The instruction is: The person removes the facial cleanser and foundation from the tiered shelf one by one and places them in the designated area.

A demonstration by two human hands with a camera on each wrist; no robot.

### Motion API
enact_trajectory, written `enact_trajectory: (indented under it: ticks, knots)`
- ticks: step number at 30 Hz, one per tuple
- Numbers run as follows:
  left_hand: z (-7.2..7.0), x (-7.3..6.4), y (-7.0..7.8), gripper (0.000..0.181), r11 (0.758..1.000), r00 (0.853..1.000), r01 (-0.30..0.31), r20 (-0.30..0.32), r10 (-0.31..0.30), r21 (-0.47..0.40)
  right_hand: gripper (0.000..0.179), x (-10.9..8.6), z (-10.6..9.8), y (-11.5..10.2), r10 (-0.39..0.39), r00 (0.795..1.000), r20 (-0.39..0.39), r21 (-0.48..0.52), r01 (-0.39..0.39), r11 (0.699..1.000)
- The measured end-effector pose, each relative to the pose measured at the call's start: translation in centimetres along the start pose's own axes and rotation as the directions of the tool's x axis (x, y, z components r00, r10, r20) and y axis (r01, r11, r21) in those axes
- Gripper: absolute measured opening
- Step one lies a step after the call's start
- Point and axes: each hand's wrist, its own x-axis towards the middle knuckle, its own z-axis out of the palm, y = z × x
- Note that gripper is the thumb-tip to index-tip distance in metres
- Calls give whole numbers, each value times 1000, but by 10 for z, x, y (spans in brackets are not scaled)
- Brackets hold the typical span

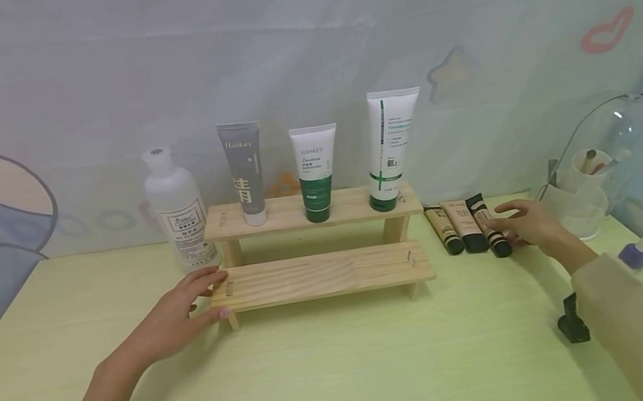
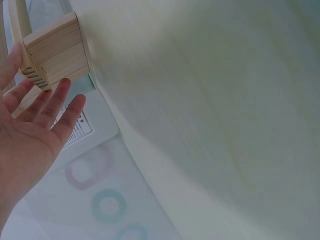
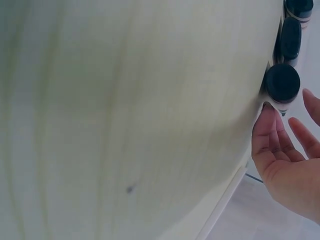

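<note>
A two-tier wooden stand (image 1: pixel 321 277) is at the middle of the table. My left hand (image 1: pixel 178 317) touches the left end of its lower shelf, fingers spread; in the left wrist view the hand (image 2: pixel 35 125) has its fingertips against the wood (image 2: pixel 60 47). At the right, my right hand (image 1: pixel 530 227) touches the rightmost of three small tubes, a black-and-beige tube (image 1: pixel 487 224). In the right wrist view the hand (image 3: pixel 285 150) is beside that tube's black cap (image 3: pixel 283 83), fingers apart. Left of it lie a beige BB cream tube (image 1: pixel 463 223) and a gold-and-black tube (image 1: pixel 444 229).
On the upper shelf stand a grey tube (image 1: pixel 246 170), a white-and-green tube (image 1: pixel 317 173) and a taller white tube (image 1: pixel 394 146). A white bottle (image 1: pixel 179 210) is behind the stand's left side. Clear holders (image 1: pixel 577 200) and a purple nail polish bottle (image 1: pixel 636 256) are at the right.
</note>
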Motion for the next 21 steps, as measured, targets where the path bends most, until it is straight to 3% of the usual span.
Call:
enact_trajectory:
  ticks: [8, 21]
  knots:
    - [1, 0, 0, 59, 1000, 1000, -1, -3, 1, 5, 59, -7, -7, -4, 6, 1000, 14, -13, -6, 1000]
    - [0, 0, 0, 59, 1000, 1000, -5, -8, 5, 8, 53, -23, -13, -19, -142, 987, 69, -44, 145, 988]
